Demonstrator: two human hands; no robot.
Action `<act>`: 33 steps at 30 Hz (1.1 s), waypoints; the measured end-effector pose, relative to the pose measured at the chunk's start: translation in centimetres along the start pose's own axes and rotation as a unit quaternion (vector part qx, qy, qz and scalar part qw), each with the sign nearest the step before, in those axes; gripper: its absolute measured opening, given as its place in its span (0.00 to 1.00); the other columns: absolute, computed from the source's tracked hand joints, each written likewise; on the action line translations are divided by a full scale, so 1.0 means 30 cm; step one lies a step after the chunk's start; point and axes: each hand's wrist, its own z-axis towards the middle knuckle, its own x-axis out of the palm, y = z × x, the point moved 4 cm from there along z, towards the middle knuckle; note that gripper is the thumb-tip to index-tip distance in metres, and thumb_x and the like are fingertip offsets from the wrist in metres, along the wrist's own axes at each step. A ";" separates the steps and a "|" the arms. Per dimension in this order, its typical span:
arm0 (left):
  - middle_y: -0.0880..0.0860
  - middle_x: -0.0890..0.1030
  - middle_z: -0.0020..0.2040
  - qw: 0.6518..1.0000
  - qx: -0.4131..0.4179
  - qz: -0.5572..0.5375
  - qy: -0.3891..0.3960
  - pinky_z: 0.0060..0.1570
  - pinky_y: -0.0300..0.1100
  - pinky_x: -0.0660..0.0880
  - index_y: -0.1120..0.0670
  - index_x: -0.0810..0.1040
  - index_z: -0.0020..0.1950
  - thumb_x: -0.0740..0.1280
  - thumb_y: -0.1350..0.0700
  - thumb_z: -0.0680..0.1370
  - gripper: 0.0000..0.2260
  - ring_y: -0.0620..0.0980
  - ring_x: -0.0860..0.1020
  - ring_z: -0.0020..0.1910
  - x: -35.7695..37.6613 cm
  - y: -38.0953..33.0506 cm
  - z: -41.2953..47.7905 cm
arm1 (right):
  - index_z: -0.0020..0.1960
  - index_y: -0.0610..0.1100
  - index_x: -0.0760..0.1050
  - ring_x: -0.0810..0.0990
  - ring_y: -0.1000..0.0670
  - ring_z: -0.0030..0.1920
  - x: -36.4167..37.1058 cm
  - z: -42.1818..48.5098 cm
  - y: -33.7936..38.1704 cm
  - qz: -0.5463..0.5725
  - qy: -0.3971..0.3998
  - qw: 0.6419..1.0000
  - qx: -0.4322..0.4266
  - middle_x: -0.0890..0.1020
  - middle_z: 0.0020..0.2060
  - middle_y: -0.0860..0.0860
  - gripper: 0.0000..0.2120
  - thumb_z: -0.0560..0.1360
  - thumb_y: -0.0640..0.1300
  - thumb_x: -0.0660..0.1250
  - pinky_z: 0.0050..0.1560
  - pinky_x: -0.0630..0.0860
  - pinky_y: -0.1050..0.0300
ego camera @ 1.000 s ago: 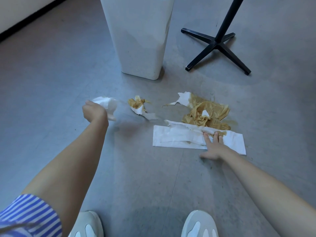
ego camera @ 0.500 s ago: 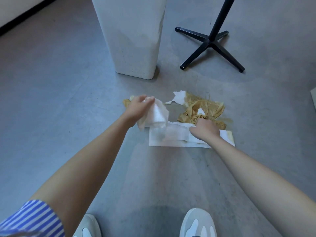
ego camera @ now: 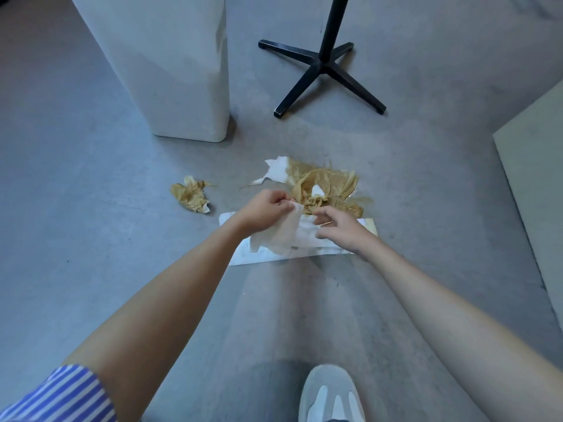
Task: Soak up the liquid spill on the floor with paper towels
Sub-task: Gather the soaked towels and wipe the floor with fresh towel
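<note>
- A clean white paper sheet (ego camera: 278,236) is pinched at its upper edge by the left hand (ego camera: 265,210) and is held just above the floor (ego camera: 91,208), at the near edge of the spill.
- The sheet hangs crumpled; its long axis runs from the pinched corner down towards the lower left.
- The right hand (ego camera: 342,228) is held just beside the sheet, its fingers loosely bent, and nothing is seen gripped in them. The hands are kept close together but apart.
- Under both hands a folded white towel (ego camera: 271,257) is laid flat, with its long axis running left to right across the view.
- Just beyond it, a heap of soaked brown towels (ego camera: 326,184) is spread over the brown spill (ego camera: 364,200).
- A small soaked wad (ego camera: 192,196) is left well to the left. Farther off, a white bin (ego camera: 170,71) and a black stand (ego camera: 323,65) are seen.
- Risk: if the sheet is dropped still bunched, little liquid is likely to be taken up.
- Risk: the wet heap could be torn if it is dragged, so that scraps and smears are left on the floor.
- Risk: liquid at the far right edge could be missed, since the clean paper is set on the near side only.
</note>
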 end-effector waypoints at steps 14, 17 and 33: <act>0.50 0.79 0.43 0.977 -0.013 -0.205 0.065 0.33 0.38 0.75 0.56 0.74 0.49 0.72 0.66 0.72 0.11 0.47 0.79 0.38 0.097 -0.044 0.038 | 0.54 0.39 0.77 0.82 0.44 0.42 -0.057 0.027 -0.046 0.321 -0.046 0.946 0.016 0.83 0.45 0.42 0.09 0.74 0.36 0.69 0.44 0.79 0.51; 0.55 0.80 0.46 0.979 -0.059 -0.187 0.061 0.39 0.43 0.79 0.61 0.75 0.55 0.74 0.66 0.69 0.17 0.50 0.80 0.42 0.075 0.003 0.030 | 0.49 0.42 0.78 0.82 0.45 0.43 -0.079 0.054 -0.023 0.312 -0.085 0.946 0.006 0.84 0.45 0.44 0.05 0.74 0.36 0.68 0.45 0.79 0.52; 0.53 0.77 0.45 0.892 -0.217 -0.163 -0.360 0.44 0.52 0.80 0.56 0.70 0.56 0.67 0.66 0.71 0.16 0.57 0.79 0.47 -0.149 0.232 -0.030 | 0.78 0.54 0.46 0.66 0.48 0.71 0.087 0.180 0.171 -0.084 0.072 0.992 -0.055 0.60 0.75 0.52 0.39 0.75 0.46 0.66 0.64 0.69 0.52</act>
